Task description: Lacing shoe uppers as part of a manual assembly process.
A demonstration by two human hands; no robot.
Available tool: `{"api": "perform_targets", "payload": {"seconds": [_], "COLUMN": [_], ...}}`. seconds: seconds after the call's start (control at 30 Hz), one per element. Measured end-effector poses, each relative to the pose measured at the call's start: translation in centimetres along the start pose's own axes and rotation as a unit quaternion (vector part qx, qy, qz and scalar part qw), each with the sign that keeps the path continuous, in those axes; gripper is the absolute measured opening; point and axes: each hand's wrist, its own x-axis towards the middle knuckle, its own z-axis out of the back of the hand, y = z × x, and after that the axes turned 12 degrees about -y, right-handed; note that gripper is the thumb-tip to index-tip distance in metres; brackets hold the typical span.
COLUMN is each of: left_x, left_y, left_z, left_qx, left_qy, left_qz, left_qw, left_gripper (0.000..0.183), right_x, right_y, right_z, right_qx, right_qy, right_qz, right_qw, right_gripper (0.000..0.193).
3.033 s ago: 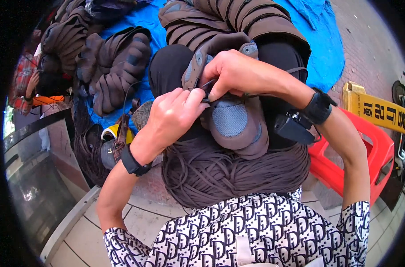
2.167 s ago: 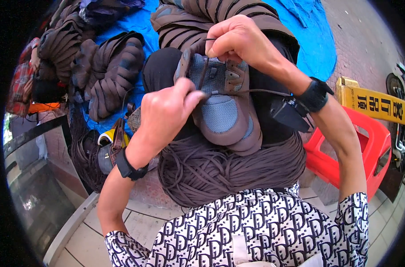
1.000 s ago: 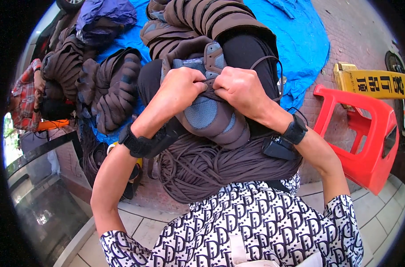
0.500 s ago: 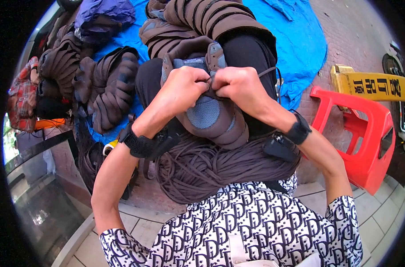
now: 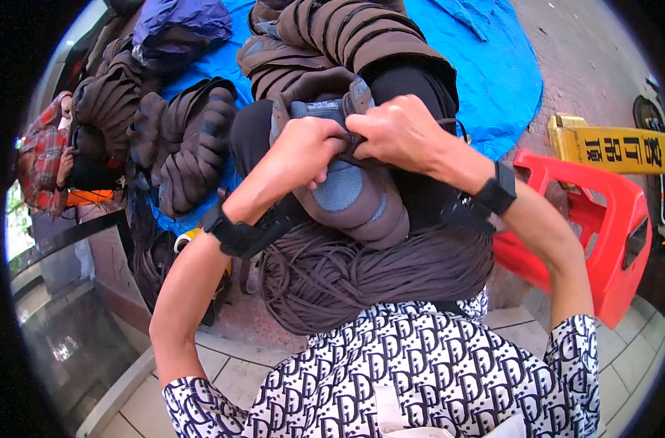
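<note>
1. Pinching, in the head view, at a dark lace with left hand and right hand, close together over the throat of a brown-and-blue shoe upper.
2. Holding left fingers bunched inward, tips tucked together at the lace; showing one lower fingertip just beside the blue toe mesh.
3. Curling right thumb and forefinger in on the lace, with hardly any gap left, near the left fingertips.
4. Cannot tell exactly how the strand runs inside either grip, with knuckles covering most of it.
5. Bearing the upper on the lap, between thighs in black trousers, with toe toward the torso and collar facing away.
6. Reaching with that toe to the edge of a thick bundle of brown laces.
7. Wearing a black band on each wrist.
8. Showing, beyond the knees, a curved row of stacked uppers and a blue sheet.
9. Showing, to the right, a red plastic stool and a yellow board.
</note>
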Motion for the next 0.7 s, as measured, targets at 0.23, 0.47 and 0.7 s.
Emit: {"api": "perform_targets", "payload": {"seconds": [0.23, 0.47, 0.7], "left_x": [2.1, 2.0, -0.1], "left_y": [0.0, 0.0, 1.3], "left_z": [0.8, 1.2, 0.9], "left_qx": [0.034, 0.08, 0.128], "left_qy": [0.13, 0.167, 0.009], "left_qz": [0.002, 0.01, -0.082], "left_qw": [0.991, 0.983, 0.988], "left_gripper": [0.017, 0.017, 0.019], "right_x": [-1.2, -1.0, -0.9], "right_y": [-0.2, 0.3, 0.8], "right_z": [-0.8, -0.9, -1.0], "right_qx": [0.035, 0.064, 0.088], "right_qy": [-0.138, -0.156, -0.173], "right_qz": [-0.001, 0.001, -0.031], "right_qw": [0.99, 0.986, 0.98], "right_gripper": [0.019, 0.02, 0.022]}}
